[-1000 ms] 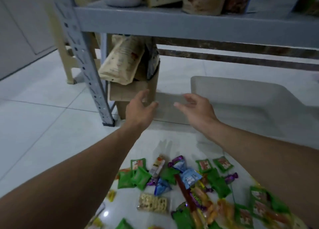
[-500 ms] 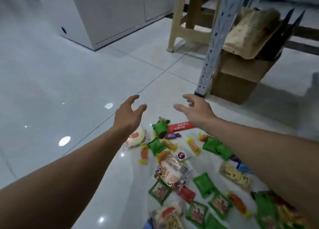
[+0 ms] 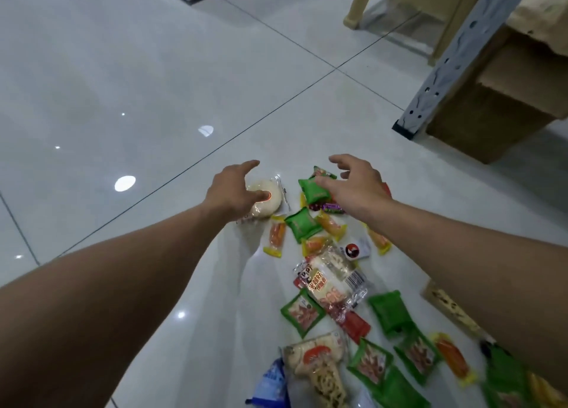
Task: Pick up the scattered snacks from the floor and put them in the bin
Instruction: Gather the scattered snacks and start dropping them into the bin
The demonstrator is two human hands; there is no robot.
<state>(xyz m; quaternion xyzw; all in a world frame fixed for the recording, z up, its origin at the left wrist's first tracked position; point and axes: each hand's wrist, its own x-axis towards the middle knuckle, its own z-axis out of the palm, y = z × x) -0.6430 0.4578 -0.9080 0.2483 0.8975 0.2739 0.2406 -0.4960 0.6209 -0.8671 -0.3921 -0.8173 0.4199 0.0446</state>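
Left hand, fingers spread and holding nothing, hovers over a round pale bun packet, the snack farthest from the grey shelf post. Right hand, also spread, hangs above a green packet nearer the post's foot. I cannot tell whether either hand touches its packet. Scattered snacks lie on the tiled floor, trailing away from the post toward the person.

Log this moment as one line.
phase: pre-grasp | left hand: open, over round white bun packet | right hand: open, over green packet | held: nothing | bin: not in view
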